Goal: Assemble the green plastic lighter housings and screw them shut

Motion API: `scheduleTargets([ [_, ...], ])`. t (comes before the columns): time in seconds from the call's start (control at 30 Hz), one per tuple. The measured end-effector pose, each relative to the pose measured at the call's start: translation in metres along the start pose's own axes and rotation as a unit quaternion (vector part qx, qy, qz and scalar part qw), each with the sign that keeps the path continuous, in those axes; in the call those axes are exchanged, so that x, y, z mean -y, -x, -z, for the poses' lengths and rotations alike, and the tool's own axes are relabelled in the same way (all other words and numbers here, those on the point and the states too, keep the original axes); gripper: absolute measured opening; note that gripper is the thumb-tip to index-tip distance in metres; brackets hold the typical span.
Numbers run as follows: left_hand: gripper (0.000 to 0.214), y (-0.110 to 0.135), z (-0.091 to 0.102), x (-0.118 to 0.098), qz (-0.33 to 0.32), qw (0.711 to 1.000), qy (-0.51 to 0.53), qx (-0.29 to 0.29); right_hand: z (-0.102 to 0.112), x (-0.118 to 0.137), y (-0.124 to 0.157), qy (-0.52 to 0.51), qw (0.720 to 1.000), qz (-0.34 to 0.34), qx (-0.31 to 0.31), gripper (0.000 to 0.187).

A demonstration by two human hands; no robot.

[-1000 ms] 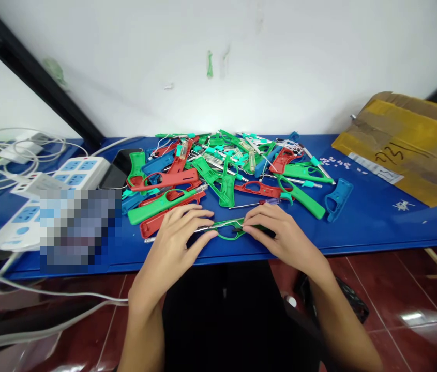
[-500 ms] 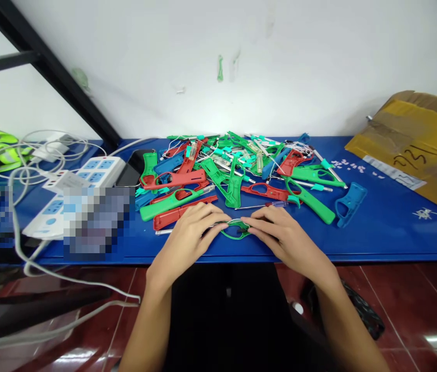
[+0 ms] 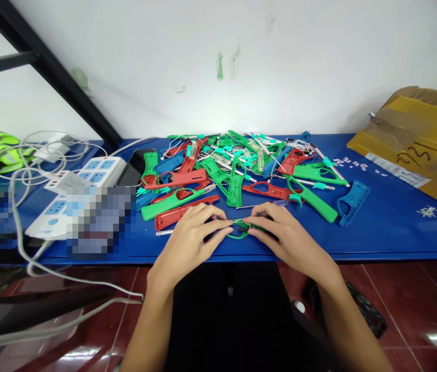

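Note:
Near the front edge of the blue table, a green lighter casing [image 3: 238, 236] with a trigger loop lies between my two hands; a thin white wire and a small dark part show in it. My left hand [image 3: 198, 230] pinches its left end between thumb and fingers. On the other end, my right hand [image 3: 280, 232] is closed with its fingertips at the dark part. My fingers cover much of the casing. Just beyond lie a screwdriver [image 3: 280, 203], a red casing half [image 3: 167, 218] and a green lighter [image 3: 313, 203].
A heap of green, red and blue lighter parts [image 3: 218, 175] spreads toward the wall. Left are a white power strip [image 3: 104, 168], phones and tangled cables. A taped cardboard box [image 3: 427, 144] stands right, near a blue casing half [image 3: 353, 201] and small white bits [image 3: 352, 164].
My left fingertips have shifted slightly right along the green casing. The right fingers have moved a little at the dark part. The whole view has shifted slightly.

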State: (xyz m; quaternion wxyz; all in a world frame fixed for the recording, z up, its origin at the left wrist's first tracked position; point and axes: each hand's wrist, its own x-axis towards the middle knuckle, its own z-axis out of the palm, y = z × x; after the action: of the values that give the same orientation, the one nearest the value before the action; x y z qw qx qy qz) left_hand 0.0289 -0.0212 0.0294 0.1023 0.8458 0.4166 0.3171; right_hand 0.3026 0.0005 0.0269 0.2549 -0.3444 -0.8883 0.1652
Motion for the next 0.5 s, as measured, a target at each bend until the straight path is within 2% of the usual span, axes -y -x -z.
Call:
scheduleTargets([
  [0.2, 0.016, 0.0001, -0.0020, 0.0027, 0.004, 1.000, 0.000, -0.006, 0.0018, -0.0003, -0.0009, -0.015, 1.000, 0.007, -0.004, 0.028],
  [0.5, 0.005, -0.0070, 0.0004, 0.0029, 0.080, 0.996, 0.035, 0.012, 0.0020, -0.0013, -0.0029, -0.041, 0.999, 0.030, -0.005, 0.031],
])
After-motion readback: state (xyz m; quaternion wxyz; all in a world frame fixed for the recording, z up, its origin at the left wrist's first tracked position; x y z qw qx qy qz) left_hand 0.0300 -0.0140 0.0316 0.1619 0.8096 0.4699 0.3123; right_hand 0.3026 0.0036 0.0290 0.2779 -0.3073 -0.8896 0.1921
